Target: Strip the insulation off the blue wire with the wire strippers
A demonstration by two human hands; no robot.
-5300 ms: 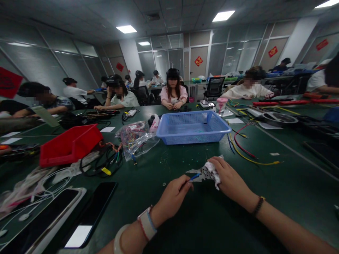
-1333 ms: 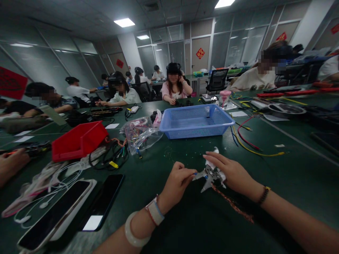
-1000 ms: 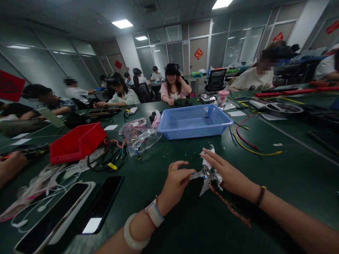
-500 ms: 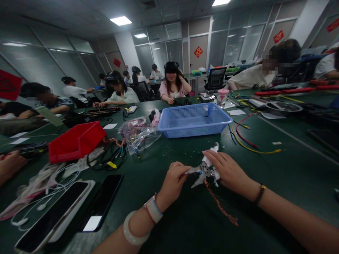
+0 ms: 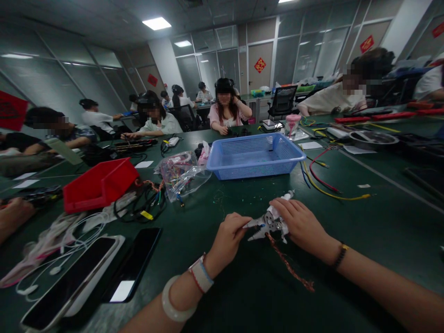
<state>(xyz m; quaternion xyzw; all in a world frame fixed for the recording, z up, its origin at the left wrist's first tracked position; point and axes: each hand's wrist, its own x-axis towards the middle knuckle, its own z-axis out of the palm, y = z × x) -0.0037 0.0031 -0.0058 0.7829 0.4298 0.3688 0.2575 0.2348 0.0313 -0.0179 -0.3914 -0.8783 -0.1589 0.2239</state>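
Note:
My right hand (image 5: 303, 224) is wrapped round the white-covered handles of a wire stripper (image 5: 268, 222), whose grey metal jaws point left and stand apart. My left hand (image 5: 231, 238) is closed in a pinch at the tip of the upper jaw. What lies between those fingertips is hidden, so I cannot tell if it is only the jaw. A small blue bit shows between the jaws. From beneath the tool a twisted copper strand (image 5: 289, 264) hangs down to the right, its end frayed.
Beyond my hands stands a blue mesh basket (image 5: 256, 173). Leftward are a clear bag of wires (image 5: 183, 178), a red bin (image 5: 100, 185), black cables (image 5: 147, 206), two phones (image 5: 74, 282) and white earphones (image 5: 83, 231). Coloured wires (image 5: 333, 192) lie right. A co-worker's hand (image 5: 15, 217) rests at far left.
My right hand and the wire stripper have shifted slightly to the right, and the lower jaw sits a little nearer the upper one. The copper strand's end has swung slightly right.

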